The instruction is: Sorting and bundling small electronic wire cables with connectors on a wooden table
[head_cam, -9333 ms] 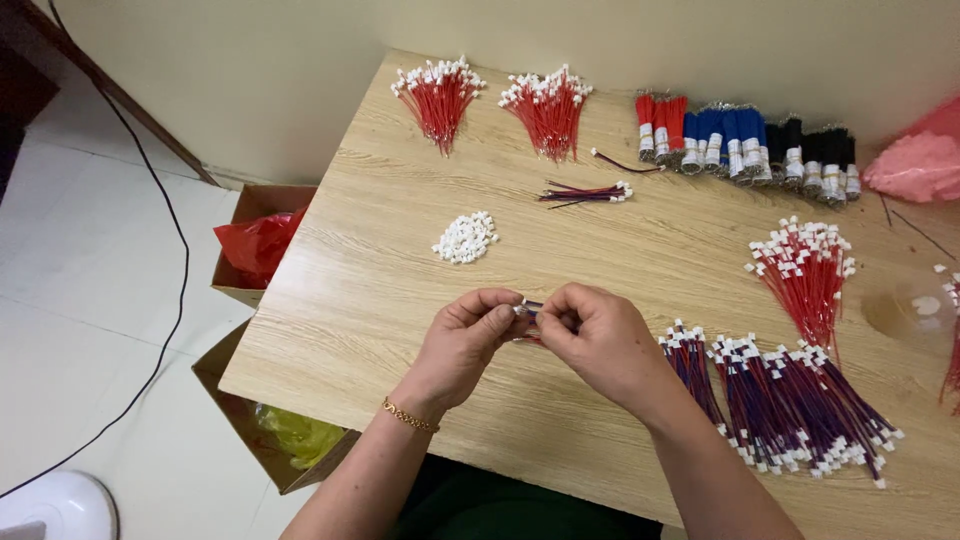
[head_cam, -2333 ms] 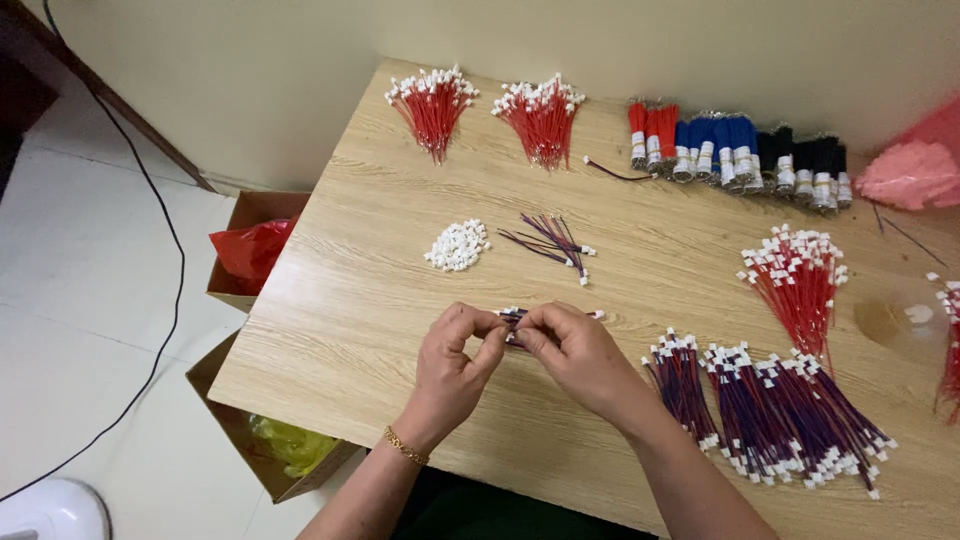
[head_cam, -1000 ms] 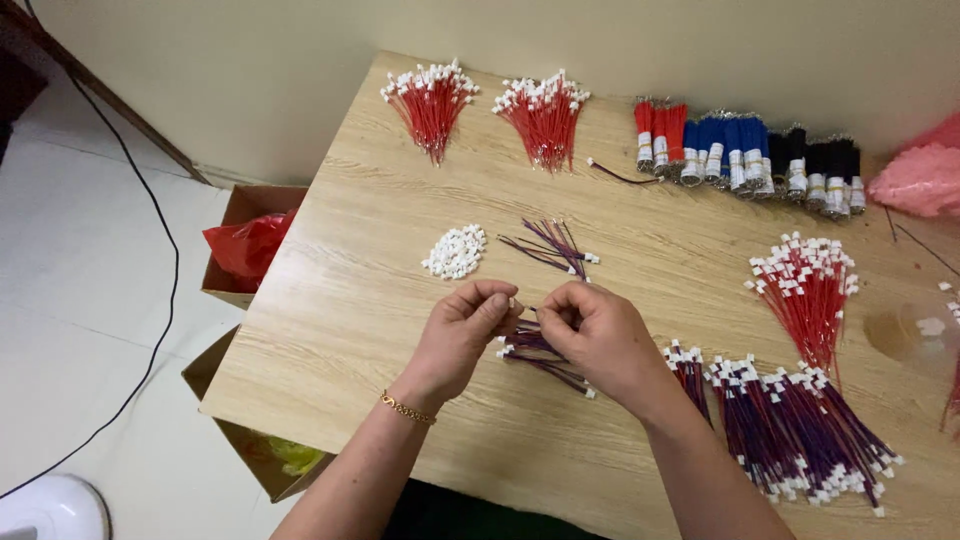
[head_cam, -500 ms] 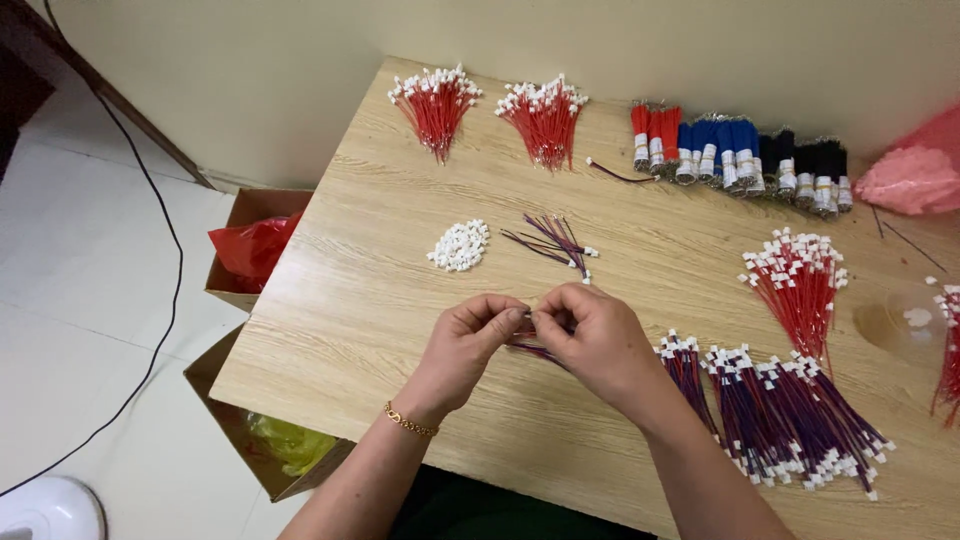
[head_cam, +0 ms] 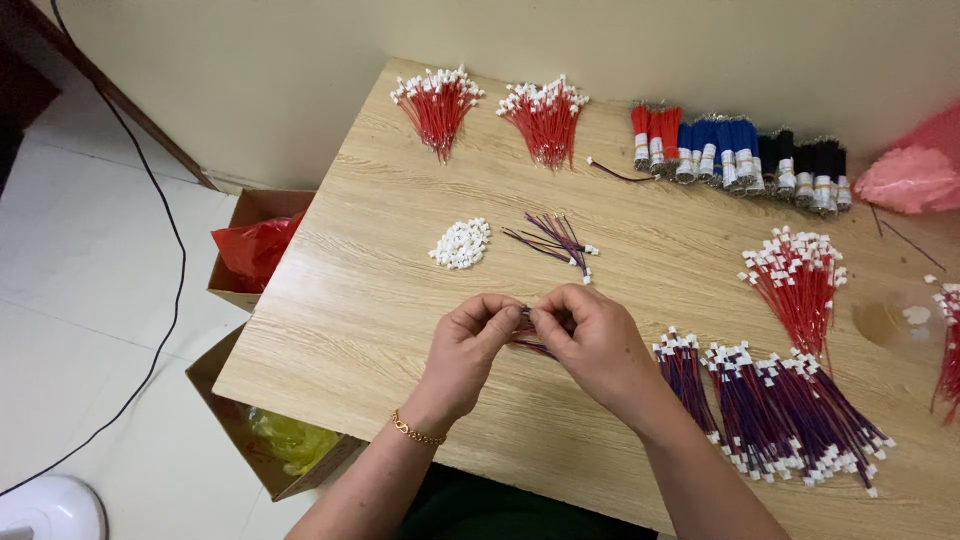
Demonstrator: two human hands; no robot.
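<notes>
At frame centre, a thin purple wire [head_cam: 528, 340] was pinched between your left hand [head_cam: 468, 345] and right hand [head_cam: 590, 335], fingertips together and closed on it. It looked light, limp and easily kinked, best gripped near its end. Above lay loose purple wires [head_cam: 553, 240] and a heap of white connectors [head_cam: 461, 243]; lower right, purple bundles [head_cam: 770, 410] on the table [head_cam: 340, 330].
</notes>
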